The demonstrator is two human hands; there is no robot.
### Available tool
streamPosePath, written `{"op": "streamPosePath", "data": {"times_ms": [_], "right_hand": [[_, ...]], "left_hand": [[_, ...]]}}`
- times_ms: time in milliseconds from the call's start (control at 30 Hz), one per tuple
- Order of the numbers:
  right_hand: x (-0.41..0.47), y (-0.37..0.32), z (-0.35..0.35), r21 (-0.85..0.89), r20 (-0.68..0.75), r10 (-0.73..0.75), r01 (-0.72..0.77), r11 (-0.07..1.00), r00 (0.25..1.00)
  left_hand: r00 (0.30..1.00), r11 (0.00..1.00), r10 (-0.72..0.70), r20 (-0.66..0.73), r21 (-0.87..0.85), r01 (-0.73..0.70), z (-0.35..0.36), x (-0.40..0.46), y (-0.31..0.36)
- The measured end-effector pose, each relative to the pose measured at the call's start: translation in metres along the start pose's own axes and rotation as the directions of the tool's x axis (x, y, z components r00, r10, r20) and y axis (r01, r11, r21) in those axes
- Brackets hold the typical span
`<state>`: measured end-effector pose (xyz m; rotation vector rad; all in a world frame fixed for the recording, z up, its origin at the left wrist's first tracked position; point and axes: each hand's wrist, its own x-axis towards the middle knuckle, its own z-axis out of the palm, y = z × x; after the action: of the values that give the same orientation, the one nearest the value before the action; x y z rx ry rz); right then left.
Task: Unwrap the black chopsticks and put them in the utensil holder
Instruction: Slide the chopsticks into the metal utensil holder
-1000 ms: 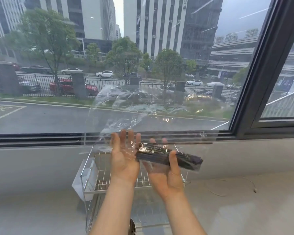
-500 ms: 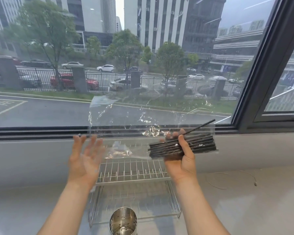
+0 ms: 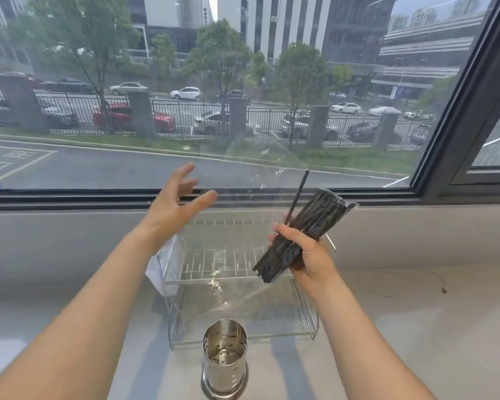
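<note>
Beyond a wide window [image 3: 185, 111] lie a grey street, parked cars, a railing and tall buildings; below its dark frame runs a pale sill, and a light grey counter [image 3: 401, 327] spreads in front of the person.

The left hand [image 3: 175, 207] is raised over the counter with fingers spread and slightly bent, palm turned to the right, holding nothing. The right hand [image 3: 306, 256] grips the bundle of black chopsticks [image 3: 303, 236] around its lower half, fingers curled round it. The bundle tilts, its upper end toward the window and to the right, its lower end down and to the left. One chopstick sticks up beyond the rest. Clear plastic wrap [image 3: 237, 295] still clings to the upper end of the bundle, and a loose sheet of it trails down and left from the lower end, over a wire dish rack [image 3: 237, 264] that stands on the counter against the sill.

Nearer the camera, just in front of the rack, stands the metal utensil holder [image 3: 225, 357], upright, perforated inside, with nothing visible in it; its base is cut off by the bottom edge. A white bag or sheet [image 3: 162, 269] hangs at the rack's left side, partly hidden by the left forearm. A thin wire lies on the counter at the right. How far the transparent wrap extends is hard to make out against the glass.
</note>
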<state>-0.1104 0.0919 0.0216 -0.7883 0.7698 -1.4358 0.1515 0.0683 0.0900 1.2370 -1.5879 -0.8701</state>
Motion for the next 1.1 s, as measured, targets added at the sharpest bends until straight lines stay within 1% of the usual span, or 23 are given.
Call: {"op": "streamPosePath", "data": {"times_ms": [67, 133, 300, 433, 600, 767, 1100], "right_hand": [[-0.003, 0.005, -0.003, -0.105, -0.01, 0.014, -0.015, 0.994, 1.0], [-0.006, 0.009, -0.004, -0.188, -0.013, 0.015, -0.017, 0.982, 1.0], [-0.013, 0.022, 0.001, -0.298, -0.023, -0.034, 0.026, 0.954, 0.999], [-0.015, 0.038, 0.004, -0.315, -0.053, -0.073, 0.053, 0.948, 0.996], [-0.016, 0.057, 0.002, -0.37, -0.047, -0.077, 0.055, 0.928, 0.996], [-0.016, 0.066, -0.002, -0.368, -0.05, -0.085, 0.06, 0.928, 0.995], [-0.011, 0.063, 0.001, -0.329, -0.013, -0.04, 0.034, 0.944, 0.999]], "left_hand": [[0.999, 0.999, -0.046, 0.022, -0.023, 0.047, 0.01, -0.01, -0.016], [0.997, 0.997, -0.071, 0.006, -0.019, 0.071, 0.015, -0.019, -0.031], [0.993, 0.996, -0.088, -0.075, 0.013, 0.089, 0.017, -0.037, -0.064], [0.989, 0.994, -0.104, -0.107, 0.021, 0.107, 0.018, -0.05, -0.083], [0.985, 0.992, -0.12, -0.124, 0.012, 0.123, 0.017, -0.06, -0.099], [0.98, 0.99, -0.143, -0.135, -0.001, 0.144, 0.018, -0.068, -0.107], [0.973, 0.996, -0.094, -0.213, -0.017, 0.093, 0.019, -0.059, -0.101]]}}
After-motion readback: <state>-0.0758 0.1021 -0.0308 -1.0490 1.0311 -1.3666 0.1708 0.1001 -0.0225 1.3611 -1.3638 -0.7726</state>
